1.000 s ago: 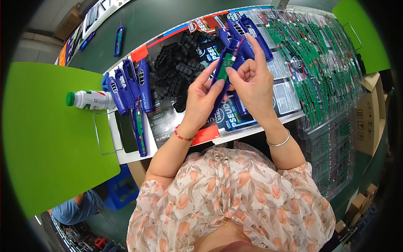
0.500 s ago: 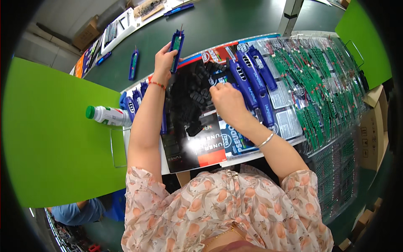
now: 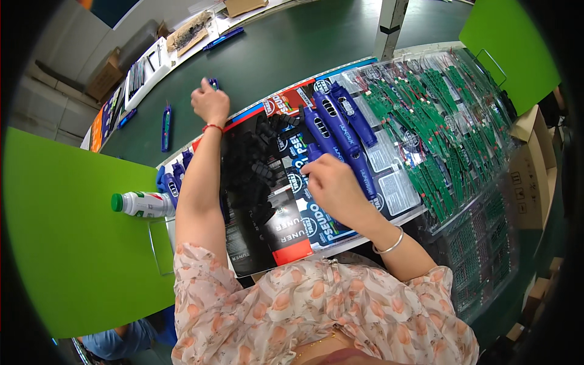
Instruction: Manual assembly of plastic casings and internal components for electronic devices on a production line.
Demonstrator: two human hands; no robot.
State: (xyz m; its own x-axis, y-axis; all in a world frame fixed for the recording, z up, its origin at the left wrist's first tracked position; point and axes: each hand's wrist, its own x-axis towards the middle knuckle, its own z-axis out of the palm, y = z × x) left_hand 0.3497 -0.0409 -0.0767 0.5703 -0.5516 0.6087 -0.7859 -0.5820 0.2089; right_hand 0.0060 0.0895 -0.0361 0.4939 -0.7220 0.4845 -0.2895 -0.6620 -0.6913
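Observation:
My left hand [image 3: 210, 104] reaches out over the green table beyond the work sheet, its fingers closed around a blue plastic housing [image 3: 213, 83]. Only that housing's end shows; the hand hides the rest. My right hand [image 3: 333, 188] is above the printed sheets with thumb and fingers pinched together. What they hold, if anything, is hidden. A blue shell [image 3: 314, 152] pokes out just beyond those fingers; I cannot tell whether they touch it. Several more blue shells [image 3: 351, 114] lie side by side to its right. Between my arms spreads a pile of small black parts [image 3: 246, 173].
Green circuit boards [image 3: 438, 121] with wires cover plastic trays at right. A white bottle with a green cap [image 3: 143, 204] lies by the left green panel [image 3: 79, 243]. Another blue housing with a board [image 3: 166, 128] rests on the far table. A metal post [image 3: 389, 30] rises behind.
My left hand has moved left and lowered the blue housing toward the far table. My right hand has shifted slightly nearer to me, away from the black parts. The whole view has turned slightly.

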